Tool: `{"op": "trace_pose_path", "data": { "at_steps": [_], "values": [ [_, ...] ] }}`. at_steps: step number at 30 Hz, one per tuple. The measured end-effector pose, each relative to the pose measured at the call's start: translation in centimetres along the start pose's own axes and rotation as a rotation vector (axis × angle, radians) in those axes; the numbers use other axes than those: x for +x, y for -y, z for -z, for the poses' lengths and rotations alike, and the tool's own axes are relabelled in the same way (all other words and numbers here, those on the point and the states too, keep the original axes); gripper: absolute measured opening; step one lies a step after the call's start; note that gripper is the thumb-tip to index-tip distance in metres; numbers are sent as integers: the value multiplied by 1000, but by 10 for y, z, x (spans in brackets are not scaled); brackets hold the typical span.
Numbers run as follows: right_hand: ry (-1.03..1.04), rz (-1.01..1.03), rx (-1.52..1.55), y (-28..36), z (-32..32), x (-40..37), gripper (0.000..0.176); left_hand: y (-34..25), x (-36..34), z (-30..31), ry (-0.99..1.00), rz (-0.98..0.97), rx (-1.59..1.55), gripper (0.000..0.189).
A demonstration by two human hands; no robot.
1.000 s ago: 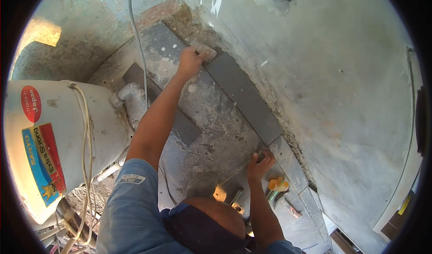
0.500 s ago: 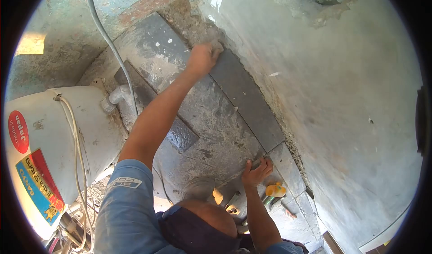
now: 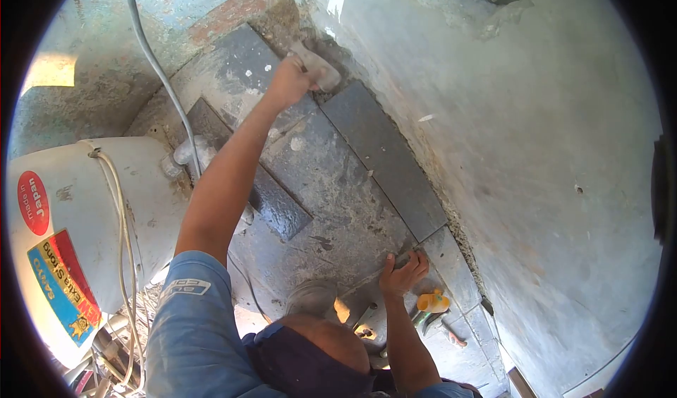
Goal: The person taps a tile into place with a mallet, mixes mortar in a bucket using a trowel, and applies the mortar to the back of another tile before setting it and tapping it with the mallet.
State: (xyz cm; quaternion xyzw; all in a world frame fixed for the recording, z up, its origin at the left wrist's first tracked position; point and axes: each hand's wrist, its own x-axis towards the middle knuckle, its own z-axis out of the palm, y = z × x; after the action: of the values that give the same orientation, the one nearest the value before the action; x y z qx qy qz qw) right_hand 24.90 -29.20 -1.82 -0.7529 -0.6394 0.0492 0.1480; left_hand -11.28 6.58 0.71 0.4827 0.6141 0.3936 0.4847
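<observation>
Left hand point(image 3: 285, 84) is closed around a grey block point(image 3: 319, 66), pressed to the floor where the dark tile point(image 3: 384, 155) meets the wall point(image 3: 529, 151). Right hand point(image 3: 402, 271) is down on the tile's near corner, fingers bent; I can't tell if it grips anything.

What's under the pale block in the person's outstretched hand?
The left hand holds the block down on the dark floor tiles, next to the rough mortar strip along the wall. The spot directly beneath the block is covered.
</observation>
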Motion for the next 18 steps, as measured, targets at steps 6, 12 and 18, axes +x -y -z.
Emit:
{"op": "trace_pose_path", "data": {
  "at_steps": [6, 12, 18],
  "values": [
    [-10, 7, 19, 0, 1, 1, 53, 2, -18, -13, -1, -10, 372, 22],
    [-12, 12, 12, -1, 0, 0, 53, -3, 10, 15, -348, -223, 571, 31],
    [3, -31, 14, 2, 2, 0, 55, -32, -51, -2, -375, -160, 378, 27]
  ]
}}
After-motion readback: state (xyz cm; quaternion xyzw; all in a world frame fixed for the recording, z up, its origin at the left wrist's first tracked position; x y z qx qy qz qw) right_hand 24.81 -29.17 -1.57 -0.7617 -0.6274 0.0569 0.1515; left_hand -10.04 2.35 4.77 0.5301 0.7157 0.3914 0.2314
